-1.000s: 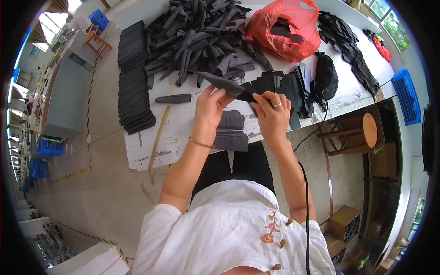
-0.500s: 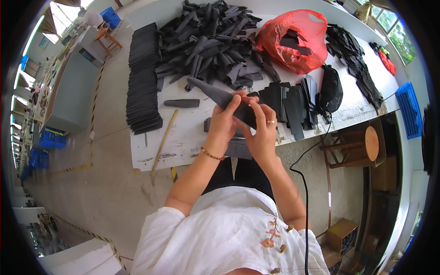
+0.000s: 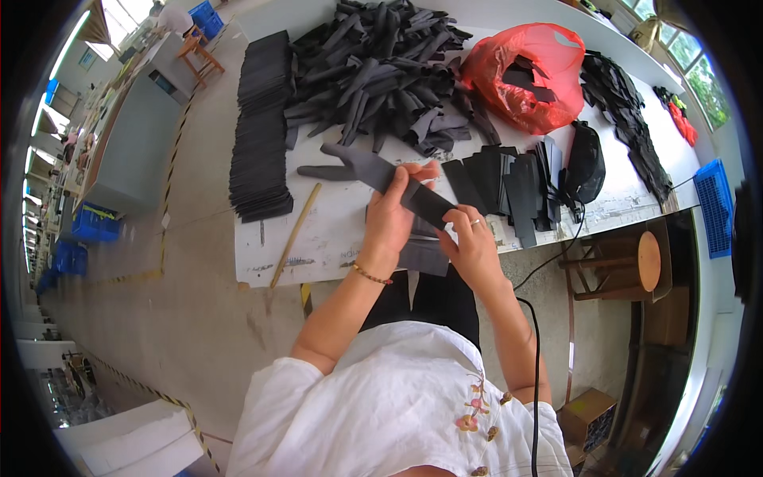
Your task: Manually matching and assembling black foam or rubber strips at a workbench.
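Both hands hold a long dark grey strip of cloth-like material (image 3: 369, 168) slantwise above the table. My left hand (image 3: 385, 219) pinches its middle between thumb and fingers. At its lower right end, which looks darker and flat, my right hand (image 3: 473, 246) grips the edge. The strip's far left end hangs free over a small folded grey piece (image 3: 318, 172) lying on the table. Beneath my hands, more flat grey pieces (image 3: 423, 258) rest at the table's front edge, partly hidden. To the right, several black strips (image 3: 520, 191) lie fanned out.
A neat black stack (image 3: 262, 127) lines the table's left side, beside a big loose heap of dark strips (image 3: 373, 71). A yellowish stick (image 3: 296, 234) lies near the front. Further right are a red plastic bag (image 3: 556, 103), a black pouch-like item (image 3: 586, 163) and a wooden stool (image 3: 648, 262).
My hands have moved apart, the right one going right and down along the strip. The strip now stretches flatter between them. The whole view has shifted slightly.
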### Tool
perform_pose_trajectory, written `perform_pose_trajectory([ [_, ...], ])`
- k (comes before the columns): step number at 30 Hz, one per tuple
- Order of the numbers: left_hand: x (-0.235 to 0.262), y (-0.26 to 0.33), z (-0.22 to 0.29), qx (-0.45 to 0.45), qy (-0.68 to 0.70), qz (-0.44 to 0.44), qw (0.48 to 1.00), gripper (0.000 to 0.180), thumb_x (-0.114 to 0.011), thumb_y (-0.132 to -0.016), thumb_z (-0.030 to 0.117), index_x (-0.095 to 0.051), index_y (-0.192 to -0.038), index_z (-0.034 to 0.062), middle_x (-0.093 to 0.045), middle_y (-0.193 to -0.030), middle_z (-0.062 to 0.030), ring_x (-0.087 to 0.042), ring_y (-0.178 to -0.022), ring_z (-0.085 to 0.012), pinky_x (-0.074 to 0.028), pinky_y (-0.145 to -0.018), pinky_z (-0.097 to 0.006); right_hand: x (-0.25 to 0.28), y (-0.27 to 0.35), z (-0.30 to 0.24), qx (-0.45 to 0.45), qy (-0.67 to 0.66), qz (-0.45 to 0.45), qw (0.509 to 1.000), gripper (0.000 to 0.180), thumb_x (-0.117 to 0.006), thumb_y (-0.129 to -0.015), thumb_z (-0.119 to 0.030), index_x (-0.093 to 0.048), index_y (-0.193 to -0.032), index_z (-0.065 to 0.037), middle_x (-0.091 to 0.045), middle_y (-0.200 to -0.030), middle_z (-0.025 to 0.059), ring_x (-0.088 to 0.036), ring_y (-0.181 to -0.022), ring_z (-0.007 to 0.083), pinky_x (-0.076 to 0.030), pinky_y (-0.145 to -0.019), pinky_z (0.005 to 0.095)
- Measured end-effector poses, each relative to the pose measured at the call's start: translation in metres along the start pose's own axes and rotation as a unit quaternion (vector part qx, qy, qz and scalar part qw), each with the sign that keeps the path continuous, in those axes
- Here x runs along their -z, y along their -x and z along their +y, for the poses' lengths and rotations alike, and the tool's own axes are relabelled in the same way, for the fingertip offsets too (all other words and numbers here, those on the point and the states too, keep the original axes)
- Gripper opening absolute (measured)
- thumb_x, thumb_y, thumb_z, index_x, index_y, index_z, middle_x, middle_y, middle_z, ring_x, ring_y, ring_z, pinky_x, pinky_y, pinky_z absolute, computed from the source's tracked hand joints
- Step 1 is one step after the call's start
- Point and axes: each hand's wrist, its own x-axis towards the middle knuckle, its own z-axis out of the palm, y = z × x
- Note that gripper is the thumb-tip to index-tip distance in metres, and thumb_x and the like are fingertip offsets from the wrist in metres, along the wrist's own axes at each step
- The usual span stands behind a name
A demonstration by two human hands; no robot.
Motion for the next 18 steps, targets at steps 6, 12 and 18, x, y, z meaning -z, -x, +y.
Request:
perform_pose_trajectory([
  [6, 0.009, 0.010, -0.019, 0.032, 0.042, 0.055, 0.997, 0.028, -0.053, -0.100, 0.029, -0.056, -0.112, 0.0039, -0.067, -0.111, -0.0135, -0.058, -0.117, -0.0266, -0.045, -0.098, -0.041, -0.001, -0.004, 0.000, -0.008, -0.038, -0.047, 0.998, 0.038, -0.075, -0.076, -0.005, -0.051, -0.105, -0.004, -0.057, -0.107, 0.0159, -0.060, -0.088, 0.0381, -0.050, -0.073, 0.0429],
  [12, 0.005, 0.004, -0.010, 0.017, 0.057, 0.071, 0.996, 0.027, -0.052, -0.101, 0.028, -0.056, -0.113, 0.0048, -0.066, -0.112, -0.0139, -0.058, -0.116, -0.0266, -0.047, -0.094, -0.042, 0.001, 0.000, 0.000, -0.013, -0.013, -0.036, 0.999, 0.034, -0.074, -0.076, -0.004, -0.053, -0.103, -0.005, -0.056, -0.107, 0.0143, -0.059, -0.092, 0.0357, -0.050, -0.075, 0.0422],
  [18, 0.001, 0.003, -0.013, 0.015, 0.047, 0.043, 0.998, 0.024, -0.054, -0.099, 0.029, -0.058, -0.108, 0.0073, -0.067, -0.109, -0.0115, -0.056, -0.120, -0.0282, -0.047, -0.096, -0.045, -0.002, -0.001, 0.011, 0.027, -0.032, 0.002, 0.999, 0.025, -0.074, -0.075, -0.001, -0.057, -0.094, -0.003, -0.058, -0.102, 0.0128, -0.062, -0.086, 0.0344, -0.051, -0.070, 0.0405],
])
